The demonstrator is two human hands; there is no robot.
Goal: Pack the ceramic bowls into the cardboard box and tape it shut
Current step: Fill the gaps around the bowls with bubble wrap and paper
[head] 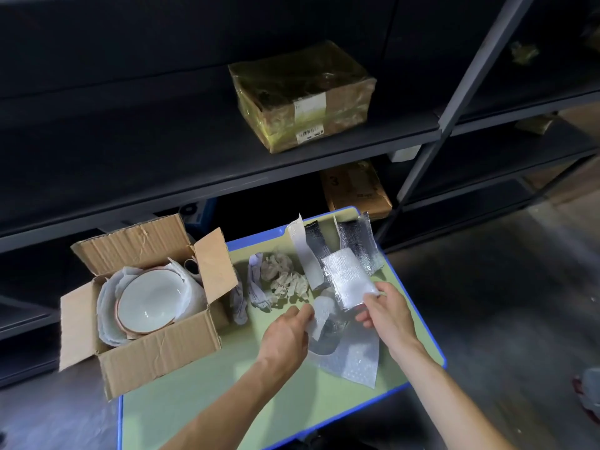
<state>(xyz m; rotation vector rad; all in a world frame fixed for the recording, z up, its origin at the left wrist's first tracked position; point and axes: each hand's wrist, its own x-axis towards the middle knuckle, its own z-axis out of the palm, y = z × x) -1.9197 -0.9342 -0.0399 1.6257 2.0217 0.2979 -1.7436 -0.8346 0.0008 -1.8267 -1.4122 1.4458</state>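
The box (162, 349) sits open at the left edge of the table (194, 401), flaps up. 1 bowl (151, 297) shows on top inside, nested in white wrap (others may lie beneath, I can't tell). This looks like the padding step. The left hand (287, 332) pinches a foam strip (319, 316) and the right hand (388, 315) grips a silvery sheet (347, 280), both over the table right of the box. Next, I'd guess, padding goes over the bowl, laid gently to cover its rim before the flaps fold down.
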